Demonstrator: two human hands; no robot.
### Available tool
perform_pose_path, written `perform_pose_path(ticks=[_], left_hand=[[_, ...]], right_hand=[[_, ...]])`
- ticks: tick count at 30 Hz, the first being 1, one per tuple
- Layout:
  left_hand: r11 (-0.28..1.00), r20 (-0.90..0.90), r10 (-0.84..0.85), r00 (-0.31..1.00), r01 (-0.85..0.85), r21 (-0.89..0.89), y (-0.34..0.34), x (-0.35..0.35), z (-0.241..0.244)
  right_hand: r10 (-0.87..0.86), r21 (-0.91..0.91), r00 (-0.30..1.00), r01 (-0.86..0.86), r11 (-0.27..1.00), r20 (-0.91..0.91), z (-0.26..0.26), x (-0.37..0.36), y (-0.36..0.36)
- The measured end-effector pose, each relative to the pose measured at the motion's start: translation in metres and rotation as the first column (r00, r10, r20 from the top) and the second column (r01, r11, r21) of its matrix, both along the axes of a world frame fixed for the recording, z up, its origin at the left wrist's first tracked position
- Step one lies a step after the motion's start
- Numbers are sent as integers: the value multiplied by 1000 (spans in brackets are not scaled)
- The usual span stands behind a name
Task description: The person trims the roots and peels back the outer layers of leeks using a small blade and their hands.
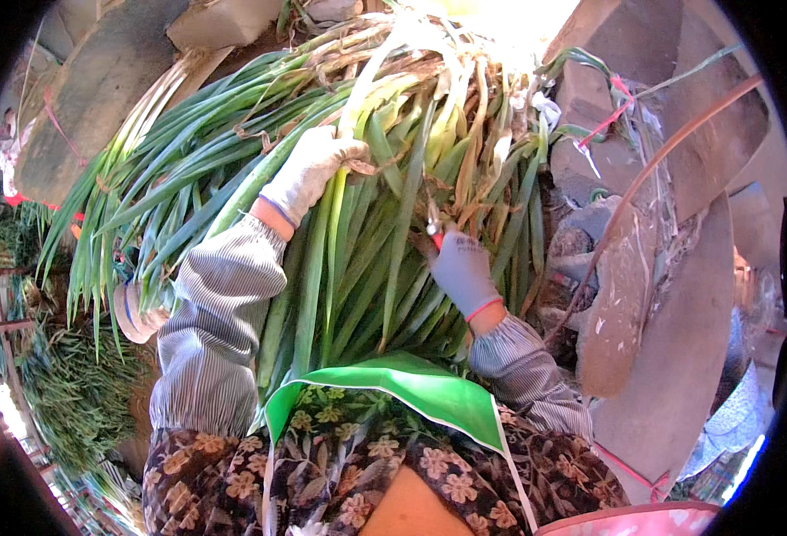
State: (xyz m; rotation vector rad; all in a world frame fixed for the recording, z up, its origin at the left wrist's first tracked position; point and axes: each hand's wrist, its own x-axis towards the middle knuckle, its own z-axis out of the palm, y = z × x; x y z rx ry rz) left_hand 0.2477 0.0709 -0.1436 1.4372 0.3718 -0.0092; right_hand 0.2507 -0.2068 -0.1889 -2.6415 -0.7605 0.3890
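Both my hands wear pale gloves. My left hand [319, 167] is closed around the pale shaft of a large green onion [326, 248] and a piece of dry brown leaf. My right hand [465, 271] grips a small tool with a red handle and metal front [435, 228], its tip partly lost among the leaves. Before me lies a thick heap of green onions [366, 295], with long green leaves hanging towards me and yellowed, dry leaves at the top. The green apron [393, 392] reaches under the leaf ends.
A reddish-brown hose [634, 187] curves down the right side, beside stones [581, 248] and worn boards [674, 321]. Pink ties [611, 110] hang at upper right. More green onions [75, 388] lie at lower left. Strong light washes out the top.
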Motion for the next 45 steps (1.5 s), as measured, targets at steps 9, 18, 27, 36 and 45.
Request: perform_pose_path(ticks=[9,18,27,36,45], left_hand=[[999,-8,-36,999,37,35,-5,1,7],[986,-79,28,996,-14,166,-11,-2,22],[984,-71,-6,997,19,176,2,0,3],[985,-23,-12,1000,16,173,1,0,-7],[984,87,-130,988,140,-109,7,-6,46]], right_hand=[[-90,-18,996,90,996,10,-20,71,21],[-107,-102,994,106,989,-2,-38,237,89],[-395,-65,913,402,913,96,-107,283,31],[-373,30,914,382,924,-159,-47,181,92],[53,666,760,532,523,-648,-24,180,55]])
